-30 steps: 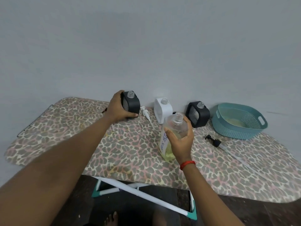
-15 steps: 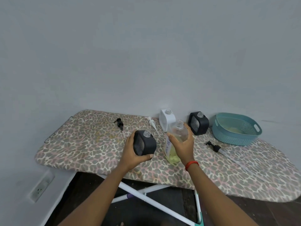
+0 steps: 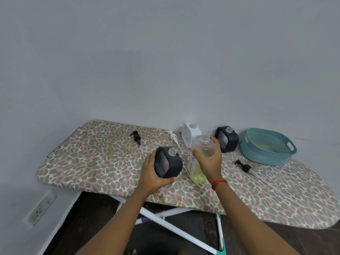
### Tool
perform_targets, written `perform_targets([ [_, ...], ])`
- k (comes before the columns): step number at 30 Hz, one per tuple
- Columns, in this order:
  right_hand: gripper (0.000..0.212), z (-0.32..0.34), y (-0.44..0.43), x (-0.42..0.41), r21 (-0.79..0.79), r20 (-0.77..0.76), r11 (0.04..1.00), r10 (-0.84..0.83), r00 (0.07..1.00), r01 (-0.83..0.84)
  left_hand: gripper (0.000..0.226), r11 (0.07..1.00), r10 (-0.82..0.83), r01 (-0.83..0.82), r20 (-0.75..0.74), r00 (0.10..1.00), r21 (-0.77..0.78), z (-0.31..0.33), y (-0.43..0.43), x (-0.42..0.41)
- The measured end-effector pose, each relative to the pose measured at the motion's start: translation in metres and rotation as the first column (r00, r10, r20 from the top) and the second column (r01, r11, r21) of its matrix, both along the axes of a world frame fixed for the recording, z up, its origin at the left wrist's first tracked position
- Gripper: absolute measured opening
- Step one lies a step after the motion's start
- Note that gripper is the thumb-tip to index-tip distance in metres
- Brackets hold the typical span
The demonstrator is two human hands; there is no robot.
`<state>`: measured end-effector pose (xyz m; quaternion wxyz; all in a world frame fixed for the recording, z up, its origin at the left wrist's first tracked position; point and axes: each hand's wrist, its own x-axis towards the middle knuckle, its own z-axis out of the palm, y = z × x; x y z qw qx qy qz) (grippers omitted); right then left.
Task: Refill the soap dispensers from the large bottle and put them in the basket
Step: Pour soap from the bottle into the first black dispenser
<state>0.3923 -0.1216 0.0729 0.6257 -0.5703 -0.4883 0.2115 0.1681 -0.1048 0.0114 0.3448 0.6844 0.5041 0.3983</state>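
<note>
1. Our left hand (image 3: 152,173) grips a black dispenser (image 3: 168,162), open-necked, over the ironing board (image 3: 92,162).
2. Our right hand (image 3: 209,159) wraps the large bottle (image 3: 197,173), which is upright and just beside the dispenser.
3. Behind stand a white dispenser (image 3: 189,135) and a second black dispenser (image 3: 228,140) — the teal basket (image 3: 266,155) lies farther right.

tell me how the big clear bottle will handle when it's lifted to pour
Probably light: the large bottle shows yellow soap only near its bottom. Its clear wall may flex where the right hand grips it. With the neck open, soap could slosh out if tilted fast.
</note>
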Motion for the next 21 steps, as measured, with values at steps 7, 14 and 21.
perform_targets([
  [7, 0.067, 0.024, 0.004, 0.019, -0.117, 0.261, 0.986, 0.145, 0.954, -0.118, 0.127, 0.999, 0.005, -0.002, 0.083, 0.997, -0.036, 0.002, -0.003, -0.002],
  [14, 0.071, 0.039, 0.003, 0.035, -0.314, 0.604, 0.937, 0.322, 0.729, -0.153, 0.122, 0.999, -0.017, 0.020, 0.072, 0.997, -0.048, 0.005, -0.004, -0.002],
  [21, 0.076, 0.045, 0.010, 0.034, -0.378, 0.749, 0.917, 0.385, 0.540, -0.129, 0.121, 0.999, -0.023, 0.024, 0.052, 0.998, -0.023, 0.004, -0.002, -0.003],
])
